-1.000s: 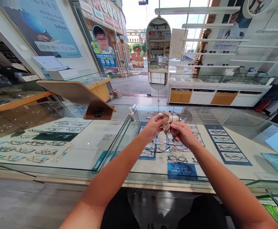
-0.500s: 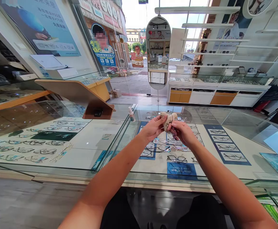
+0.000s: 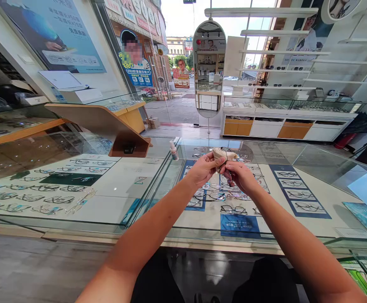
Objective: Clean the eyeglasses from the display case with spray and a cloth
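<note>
Over the glass counter, my two hands meet in front of me. My left hand (image 3: 204,169) is closed, its thumb pressing on a beige cleaning cloth (image 3: 218,154). Against the cloth is a pair of dark thin-rimmed eyeglasses (image 3: 226,149), partly covered by cloth and fingers. My right hand (image 3: 239,173) is closed, pinching the eyeglasses low down, close to my left fingertips. How much of the frame lies inside the cloth is hidden. A small white spray bottle (image 3: 173,151) stands upright on the counter, left of my hands.
Below my hands, the glass display case (image 3: 309,227) holds rows of eyeglasses and a blue card (image 3: 240,226). A brown slanted stand (image 3: 107,122) rests on the counter to the left. Farther off are an oval mirror (image 3: 209,69) and a white cabinet (image 3: 267,127).
My left thumb has shifted slightly right and down over the cloth. The cloth's folds have changed, with its end now reaching farther right above my right fingers. The bottle and counter stay put.
</note>
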The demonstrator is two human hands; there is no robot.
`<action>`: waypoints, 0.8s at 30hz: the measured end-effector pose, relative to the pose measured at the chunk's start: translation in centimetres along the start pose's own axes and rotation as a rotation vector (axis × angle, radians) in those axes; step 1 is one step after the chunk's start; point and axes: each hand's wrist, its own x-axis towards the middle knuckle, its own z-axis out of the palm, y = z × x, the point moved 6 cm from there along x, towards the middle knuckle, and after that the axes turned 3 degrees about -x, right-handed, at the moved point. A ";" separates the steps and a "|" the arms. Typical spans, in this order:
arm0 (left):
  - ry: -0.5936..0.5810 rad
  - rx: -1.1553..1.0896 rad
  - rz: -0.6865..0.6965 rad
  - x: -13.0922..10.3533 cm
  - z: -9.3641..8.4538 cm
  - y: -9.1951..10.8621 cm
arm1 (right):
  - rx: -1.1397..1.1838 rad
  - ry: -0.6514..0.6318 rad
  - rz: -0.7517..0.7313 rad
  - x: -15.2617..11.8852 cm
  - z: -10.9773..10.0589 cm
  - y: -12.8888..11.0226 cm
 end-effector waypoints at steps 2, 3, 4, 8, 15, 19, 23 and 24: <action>0.030 0.018 0.010 0.1 -0.3 0.0 | -0.004 -0.002 -0.004 0.1 -0.1 0.1; 0.048 0.026 0.020 0.1 -0.5 0.1 | -0.004 -0.003 -0.006 0.1 -0.1 0.2; 0.066 0.034 0.029 0.1 -0.7 0.1 | -0.003 -0.004 -0.008 0.1 -0.2 0.2; 0.088 0.049 0.031 0.2 -1.1 0.1 | -0.002 -0.011 -0.002 0.2 -0.2 0.3; 0.090 0.044 0.014 0.3 -1.3 0.0 | -0.021 -0.025 -0.005 0.1 -0.2 0.2; 0.080 0.044 0.013 0.4 -1.3 -0.1 | -0.028 -0.019 -0.003 0.1 -0.3 0.3; 0.062 0.047 0.005 0.4 -1.2 -0.2 | -0.033 -0.007 0.016 0.1 -0.4 0.3; 0.062 0.046 0.004 0.4 -1.2 -0.2 | -0.035 -0.004 0.021 0.1 -0.4 0.3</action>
